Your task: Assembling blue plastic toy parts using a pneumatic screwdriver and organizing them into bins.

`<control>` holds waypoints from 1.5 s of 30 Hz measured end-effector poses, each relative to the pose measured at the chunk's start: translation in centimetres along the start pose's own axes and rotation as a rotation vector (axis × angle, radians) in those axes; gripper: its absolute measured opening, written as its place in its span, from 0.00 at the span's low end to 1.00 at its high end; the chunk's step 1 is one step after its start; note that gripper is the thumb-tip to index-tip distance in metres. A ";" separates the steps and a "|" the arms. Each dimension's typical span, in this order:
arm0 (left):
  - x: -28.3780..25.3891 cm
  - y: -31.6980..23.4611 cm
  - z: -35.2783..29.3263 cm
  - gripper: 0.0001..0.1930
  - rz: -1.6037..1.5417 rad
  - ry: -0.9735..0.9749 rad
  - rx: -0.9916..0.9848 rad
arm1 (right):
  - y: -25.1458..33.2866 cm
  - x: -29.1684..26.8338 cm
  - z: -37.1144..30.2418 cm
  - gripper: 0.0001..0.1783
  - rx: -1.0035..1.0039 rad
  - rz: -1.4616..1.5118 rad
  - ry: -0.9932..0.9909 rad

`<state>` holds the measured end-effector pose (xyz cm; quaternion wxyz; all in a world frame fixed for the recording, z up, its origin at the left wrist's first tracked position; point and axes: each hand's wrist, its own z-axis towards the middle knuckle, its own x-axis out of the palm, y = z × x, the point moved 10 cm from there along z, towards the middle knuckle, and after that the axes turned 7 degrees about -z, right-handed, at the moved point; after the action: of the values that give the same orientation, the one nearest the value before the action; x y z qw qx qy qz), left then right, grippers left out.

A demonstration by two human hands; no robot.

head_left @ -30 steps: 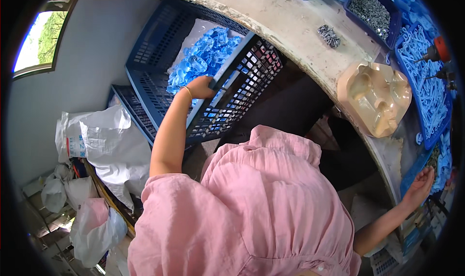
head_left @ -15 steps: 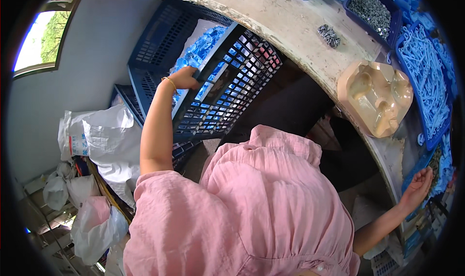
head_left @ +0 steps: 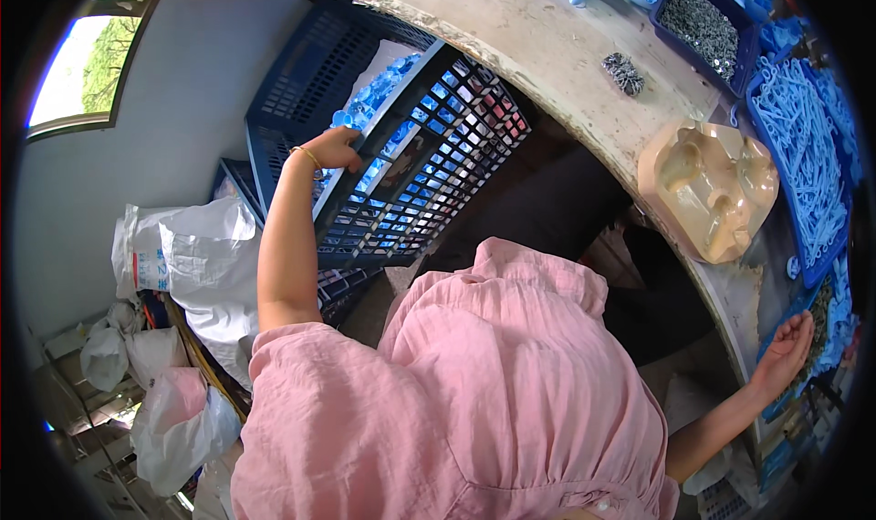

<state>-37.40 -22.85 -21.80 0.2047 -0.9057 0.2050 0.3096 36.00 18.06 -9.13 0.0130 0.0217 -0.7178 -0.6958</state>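
My left hand [head_left: 333, 149] grips the near top rim of a dark blue slatted plastic crate [head_left: 429, 169], fingers wrapped over the edge. The crate stands at the left of the workbench, and light blue plastic pieces [head_left: 376, 96] lie inside. On the far right, my right hand [head_left: 787, 348] is palm up over the bench edge, its fingers loosely extended with nothing visible in them. Beside it is a container of small grey-green parts [head_left: 819, 315]. Just beyond lies a blue tray [head_left: 807, 266] heaped with light blue plastic hook-like strips [head_left: 798, 146].
The workbench [head_left: 511, 46] curves across the top and right. On it stand a beige molded fixture [head_left: 707, 192], a dark blue bin [head_left: 659, 11] of small metal parts and a clump of metal pieces [head_left: 623, 73]. White sacks [head_left: 205, 255] and plastic bags [head_left: 182, 433] crowd the left.
My left hand has shifted slightly left and toward me, drawing the crate's near rim the same way. My right hand has barely moved.
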 end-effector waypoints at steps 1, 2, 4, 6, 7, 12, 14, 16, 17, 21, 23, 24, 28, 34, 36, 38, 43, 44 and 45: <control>0.0 0.0 0.0 0.21 -0.003 0.008 0.006 | -0.1 0.2 0.0 0.15 0.010 0.000 -0.012; 0.1 0.0 -0.1 0.21 -0.007 0.016 0.013 | -0.1 0.3 -0.1 0.15 0.021 -0.001 -0.023; 0.0 0.2 -0.3 0.20 -0.019 0.004 0.011 | -0.1 0.7 -0.3 0.15 0.029 -0.001 -0.028; -0.1 0.1 -0.6 0.20 -0.032 -0.006 0.011 | -0.2 0.8 -0.3 0.15 0.037 -0.003 -0.033; -0.1 -0.2 -0.8 0.21 -0.030 0.013 0.015 | -0.1 0.8 -0.3 0.15 0.036 0.000 -0.030; 0.3 -0.4 -1.1 0.21 -0.062 0.028 0.012 | 0.2 1.3 -0.5 0.15 0.028 -0.002 0.000; 0.2 -0.4 -0.8 0.18 -0.067 -0.009 0.058 | 0.1 1.6 -0.5 0.15 0.036 0.006 0.002; 0.7 -0.3 -0.3 0.18 -0.076 -0.006 0.068 | 0.0 2.0 -0.6 0.14 0.036 0.003 0.009; 0.9 -0.4 -0.1 0.18 -0.084 -0.001 0.079 | 0.1 2.3 -0.6 0.14 0.037 0.000 0.014; 2.6 -1.9 0.8 0.18 -0.087 0.047 0.091 | 0.3 3.0 -0.9 0.13 0.042 -0.018 -0.035; 4.3 -2.4 1.6 0.20 -0.022 0.056 0.149 | -0.1 3.1 -0.6 0.14 0.053 -0.010 0.037; 5.5 -3.3 2.0 0.21 0.036 0.064 0.167 | -0.1 3.1 -0.7 0.14 0.048 -0.013 0.040; 13.7 -4.2 5.6 0.21 0.179 0.016 0.255 | -0.2 4.2 -0.9 0.14 0.078 -0.024 -0.003; 26.1 -6.5 9.0 0.15 0.164 -0.094 0.226 | 1.1 8.3 -1.2 0.14 0.085 -0.093 0.099; 25.9 -6.9 9.0 0.23 0.115 -0.005 0.318 | 2.1 9.7 -1.0 0.14 0.086 -0.147 0.106; 24.0 -6.1 8.0 0.31 0.023 0.059 0.322 | 3.3 12.5 -1.2 0.12 0.054 -0.145 0.126; 26.8 2.3 1.5 0.33 -0.236 -0.315 0.299 | 7.2 20.4 -2.8 0.11 -0.044 -0.193 0.203; 28.9 4.5 0.3 0.32 -0.257 -0.329 0.205 | 8.3 21.7 -3.1 0.11 -0.088 -0.237 0.195; 31.0 6.5 -0.5 0.30 -0.282 -0.339 0.113 | 8.9 22.8 -3.1 0.10 -0.106 -0.265 0.254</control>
<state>-17.98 -36.10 -43.02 0.3278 -0.8475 0.0558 0.4138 13.27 14.12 -0.42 0.0130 0.2031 -0.6637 -0.7197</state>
